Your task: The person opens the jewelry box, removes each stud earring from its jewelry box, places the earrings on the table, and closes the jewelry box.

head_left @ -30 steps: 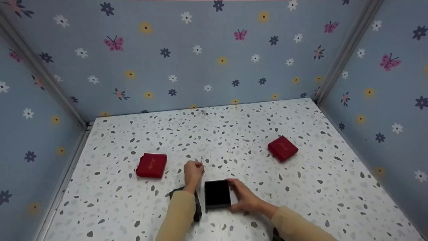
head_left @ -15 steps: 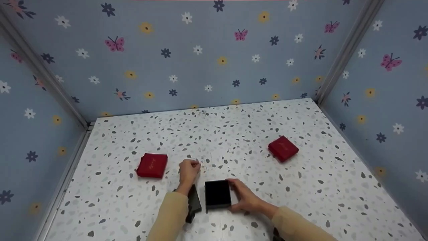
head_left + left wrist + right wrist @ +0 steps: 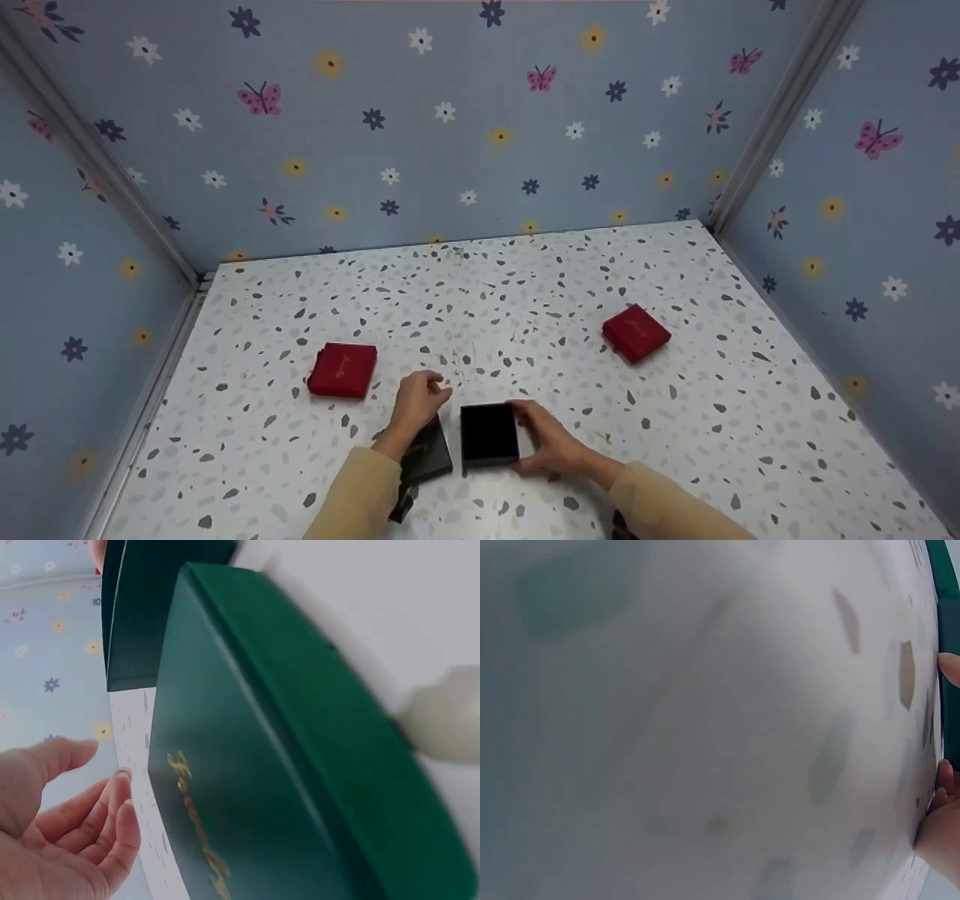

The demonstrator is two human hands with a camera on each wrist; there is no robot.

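My right hand (image 3: 555,444) grips the right side of a dark green jewelry box base (image 3: 490,463), thumb at its near corner and fingers at the far one. The base faces up with a black interior. My left hand (image 3: 417,401) hovers just left of it, over the box's green lid (image 3: 430,457); its sleeve hides part of the lid. Gold script marks the lid (image 3: 202,787) in the left wrist view, where the left hand (image 3: 71,832) shows thumb and fingers apart with nothing between them. Small, thin, shiny pieces (image 3: 457,361) lie beyond the base, too fine to make out.
One red box (image 3: 343,370) with gold script lies at the left, another red box (image 3: 636,334) at the right. More faint clear bits (image 3: 454,255) lie near the back wall (image 3: 465,135). Patterned panels enclose the speckled table (image 3: 540,300) at the back and sides.
My left hand has drawn back from the small shiny pieces, toward me and to the left, its fingers loosening and more of the lid showing. The right hand and the box base stay put.
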